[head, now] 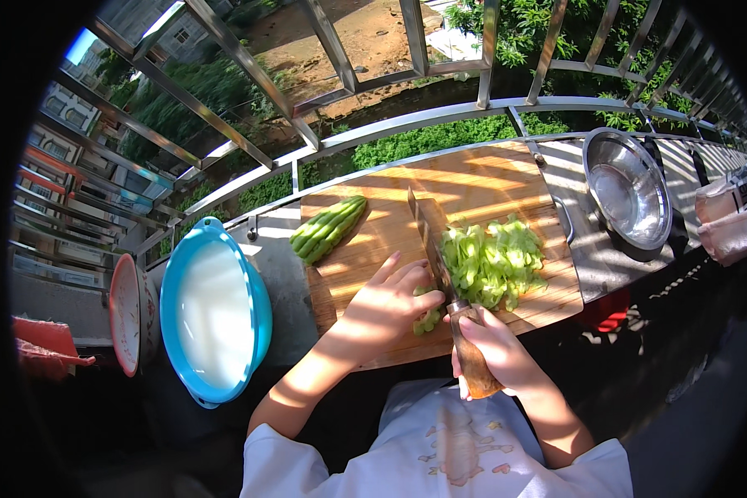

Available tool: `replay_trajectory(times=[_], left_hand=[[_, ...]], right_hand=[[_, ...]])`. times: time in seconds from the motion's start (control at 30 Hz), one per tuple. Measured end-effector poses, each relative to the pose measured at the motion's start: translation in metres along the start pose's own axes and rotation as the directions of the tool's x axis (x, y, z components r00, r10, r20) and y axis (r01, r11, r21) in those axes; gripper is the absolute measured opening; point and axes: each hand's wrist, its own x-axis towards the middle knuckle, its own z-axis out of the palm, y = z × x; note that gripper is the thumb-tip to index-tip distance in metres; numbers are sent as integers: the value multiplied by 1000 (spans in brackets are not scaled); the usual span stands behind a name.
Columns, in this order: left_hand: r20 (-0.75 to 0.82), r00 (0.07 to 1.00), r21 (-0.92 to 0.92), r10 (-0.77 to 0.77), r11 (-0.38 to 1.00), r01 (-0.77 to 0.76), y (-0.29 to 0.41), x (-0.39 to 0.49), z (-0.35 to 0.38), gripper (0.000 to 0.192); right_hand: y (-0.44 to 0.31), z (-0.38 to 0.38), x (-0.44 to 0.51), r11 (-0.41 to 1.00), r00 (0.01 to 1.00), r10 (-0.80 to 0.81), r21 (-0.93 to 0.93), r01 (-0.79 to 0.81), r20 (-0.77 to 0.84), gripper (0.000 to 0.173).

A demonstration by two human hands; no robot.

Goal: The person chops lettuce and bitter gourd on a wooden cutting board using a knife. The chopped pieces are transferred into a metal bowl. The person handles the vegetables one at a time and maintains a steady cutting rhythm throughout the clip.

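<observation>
My right hand (495, 352) grips the wooden handle of a kitchen knife (436, 255), whose broad blade points away from me over a wooden cutting board (380, 193). Against the blade's left side, my left hand (392, 299) holds down a piece of bitter melon (426, 322), with fingers bent and partly hiding it. Thin slices of pale green bitter melon (492, 261) lie in a heap just right of the blade. An uncut tapered length of bitter melon (328, 229) rests on the board's left part.
Left of the board stand a blue plastic basin (215, 311) with a whitish inside and a red-rimmed enamel basin (124, 314). At right are a steel bowl (625, 187) and a plastic bag (734, 211). A metal railing (398, 127) runs along the ledge's far edge.
</observation>
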Motion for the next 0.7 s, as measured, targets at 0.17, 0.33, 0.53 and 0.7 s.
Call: replay_trajectory(times=[0.17, 0.33, 0.53, 0.7], left_hand=[[114, 984, -289, -135, 943, 163, -8, 8, -6, 30], [110, 973, -374, -200, 899, 227, -14, 1, 3, 27], [-230, 783, -320, -577, 805, 499, -5, -13, -6, 27], [-443, 555, -465, -704, 710, 529, 22, -20, 34, 35]], right_hand=[[2, -5, 1, 998, 1000, -15, -56, 13, -25, 35], [-6, -6, -3, 997, 997, 79, -22, -79, -2, 35], [-6, -1, -4, 993, 996, 90, -70, -90, 1, 31], [-6, 6, 3, 948, 998, 62, -314, -52, 25, 28]])
